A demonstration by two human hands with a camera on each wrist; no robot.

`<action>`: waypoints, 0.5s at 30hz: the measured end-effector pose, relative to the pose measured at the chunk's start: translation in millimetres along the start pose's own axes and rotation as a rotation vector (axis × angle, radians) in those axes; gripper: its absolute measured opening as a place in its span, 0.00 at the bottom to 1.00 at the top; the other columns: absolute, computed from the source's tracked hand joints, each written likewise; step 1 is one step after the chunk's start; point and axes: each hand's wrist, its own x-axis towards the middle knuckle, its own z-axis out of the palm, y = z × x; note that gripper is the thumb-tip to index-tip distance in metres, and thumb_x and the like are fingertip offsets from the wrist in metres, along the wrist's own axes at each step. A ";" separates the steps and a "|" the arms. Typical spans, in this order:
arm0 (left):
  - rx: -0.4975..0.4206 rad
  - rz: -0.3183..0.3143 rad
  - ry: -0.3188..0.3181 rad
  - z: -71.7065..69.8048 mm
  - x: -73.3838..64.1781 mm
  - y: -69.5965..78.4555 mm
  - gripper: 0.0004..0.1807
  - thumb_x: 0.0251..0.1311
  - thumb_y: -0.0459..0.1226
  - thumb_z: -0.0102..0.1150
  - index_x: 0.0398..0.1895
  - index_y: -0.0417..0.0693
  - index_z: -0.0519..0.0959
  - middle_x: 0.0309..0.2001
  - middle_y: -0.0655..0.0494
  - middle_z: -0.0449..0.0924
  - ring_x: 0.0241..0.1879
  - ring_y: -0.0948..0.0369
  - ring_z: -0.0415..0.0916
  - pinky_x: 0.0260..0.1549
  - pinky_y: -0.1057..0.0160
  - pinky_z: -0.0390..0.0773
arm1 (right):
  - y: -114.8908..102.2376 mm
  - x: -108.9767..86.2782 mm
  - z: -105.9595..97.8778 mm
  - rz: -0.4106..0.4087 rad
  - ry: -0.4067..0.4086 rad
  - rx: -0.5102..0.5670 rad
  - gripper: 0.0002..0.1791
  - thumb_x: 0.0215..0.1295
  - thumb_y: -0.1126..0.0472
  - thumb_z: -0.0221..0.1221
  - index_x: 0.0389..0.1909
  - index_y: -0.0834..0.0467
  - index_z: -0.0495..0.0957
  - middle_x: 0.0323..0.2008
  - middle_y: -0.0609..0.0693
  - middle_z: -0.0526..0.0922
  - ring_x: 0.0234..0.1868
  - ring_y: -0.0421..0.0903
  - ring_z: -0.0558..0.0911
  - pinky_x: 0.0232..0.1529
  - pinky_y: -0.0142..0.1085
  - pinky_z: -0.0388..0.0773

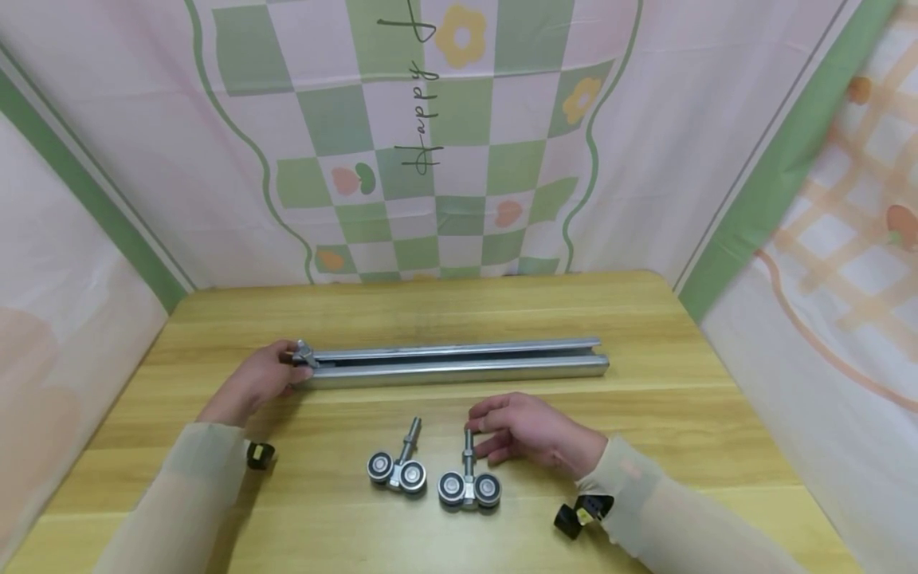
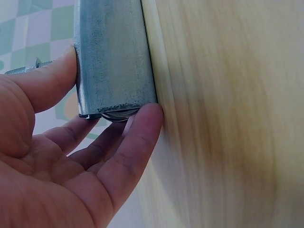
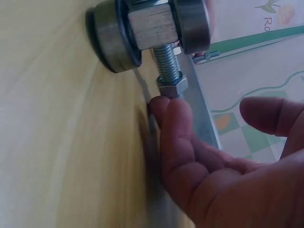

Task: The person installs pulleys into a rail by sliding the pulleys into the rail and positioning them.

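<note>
A grey metal channel rail (image 1: 459, 372) lies crosswise on the table, its slot facing up. My left hand (image 1: 261, 381) holds the rail's left end, the thumb on its near side. At that end a roller's bolt (image 1: 306, 354) sticks up from the slot; in the left wrist view a curved wheel edge (image 2: 119, 115) shows at the rail's mouth. Nearer me lie two double-wheeled trolley rollers, a left one (image 1: 398, 469) and a right one (image 1: 469, 482). My right hand (image 1: 534, 430) has its fingertips right at the right roller's bolt, below the nut (image 3: 172, 87) in the right wrist view, thumb held apart.
The wooden table (image 1: 667, 430) has a back edge against a checked, printed curtain (image 1: 459, 175). More curtains hang at both sides. Small black devices (image 1: 260, 455) sit at both wrists.
</note>
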 end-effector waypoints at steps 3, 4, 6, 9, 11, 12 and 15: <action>0.009 0.002 0.004 0.2 0.5 -0.1 0.36 0.68 0.39 0.62 0.73 0.36 0.59 0.63 0.33 0.65 0.51 0.48 0.73 0.47 0.54 0.78 | -0.7 -1.1 -0.6 0.011 0.013 -0.018 0.27 0.68 0.65 0.56 0.65 0.74 0.65 0.54 0.64 0.80 0.42 0.59 0.84 0.41 0.47 0.84; 0.010 0.003 0.006 0.4 0.6 -0.2 0.36 0.68 0.39 0.62 0.73 0.36 0.59 0.63 0.33 0.65 0.51 0.48 0.73 0.47 0.54 0.78 | -0.8 -1.4 -1.0 0.015 0.014 -0.023 0.27 0.68 0.65 0.57 0.64 0.74 0.65 0.53 0.63 0.80 0.42 0.59 0.84 0.41 0.46 0.84; 0.013 0.004 0.007 0.9 0.9 -0.3 0.36 0.68 0.39 0.62 0.73 0.36 0.59 0.63 0.33 0.65 0.51 0.48 0.73 0.47 0.54 0.78 | -0.5 -2.0 -2.0 0.022 0.011 -0.031 0.27 0.68 0.65 0.57 0.64 0.74 0.66 0.52 0.63 0.81 0.41 0.60 0.84 0.40 0.46 0.84; 0.001 -0.002 0.007 1.6 1.4 -0.8 0.36 0.68 0.39 0.62 0.73 0.36 0.59 0.63 0.33 0.65 0.52 0.48 0.73 0.47 0.54 0.79 | -0.3 -2.8 -3.1 0.033 -0.002 -0.030 0.27 0.68 0.64 0.56 0.64 0.74 0.65 0.52 0.62 0.80 0.41 0.60 0.84 0.40 0.46 0.84; -0.010 -0.007 0.007 2.1 1.7 -1.0 0.35 0.69 0.38 0.61 0.73 0.36 0.58 0.64 0.33 0.64 0.52 0.48 0.73 0.48 0.54 0.79 | 0.1 -3.2 -3.4 0.037 -0.007 -0.027 0.27 0.68 0.64 0.56 0.64 0.74 0.65 0.52 0.62 0.81 0.41 0.60 0.84 0.40 0.46 0.84; -0.015 -0.009 0.007 2.4 1.9 -1.1 0.35 0.69 0.38 0.61 0.73 0.36 0.58 0.64 0.33 0.64 0.52 0.48 0.73 0.48 0.54 0.79 | 0.2 -3.3 -3.4 0.040 -0.010 -0.025 0.27 0.68 0.64 0.56 0.63 0.74 0.66 0.51 0.62 0.81 0.40 0.60 0.85 0.40 0.46 0.84; -0.023 -0.013 0.010 2.9 2.5 -1.6 0.35 0.69 0.37 0.61 0.73 0.36 0.59 0.64 0.33 0.65 0.53 0.48 0.73 0.48 0.54 0.79 | 0.7 -3.9 -2.8 0.044 -0.016 -0.019 0.27 0.67 0.64 0.57 0.62 0.75 0.66 0.49 0.63 0.81 0.39 0.61 0.85 0.39 0.46 0.84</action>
